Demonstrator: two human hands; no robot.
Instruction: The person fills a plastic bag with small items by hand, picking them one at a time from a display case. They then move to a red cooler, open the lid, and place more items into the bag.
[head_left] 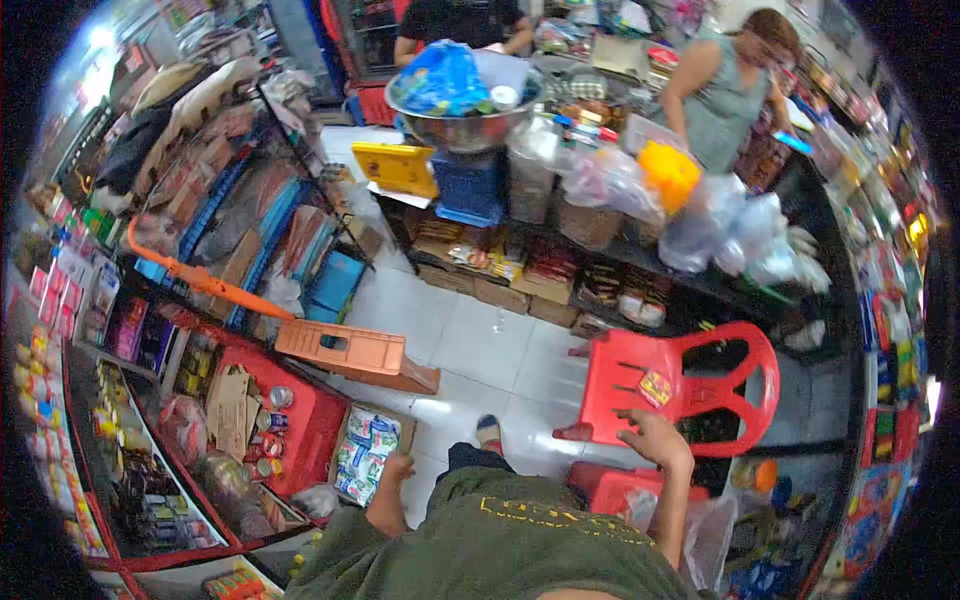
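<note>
The right hand [655, 437] rests on the front edge of the chair [672, 388], which stands on the floor [480, 345] to the person's right. A small packet [656, 388] lies on the chair's seat. The left hand [398, 467] hangs at the near corner of a box of packets [366, 452], which sits on the floor beside a crate [300, 415] holding cans [272, 420] and cardboard. Behind these lies a step stool [355, 352]. Across the floor, a counter [640, 262] carries bags [720, 228]; a metal bowl [464, 115] stands at its left end. A person [728, 85] stands behind the counter.
</note>
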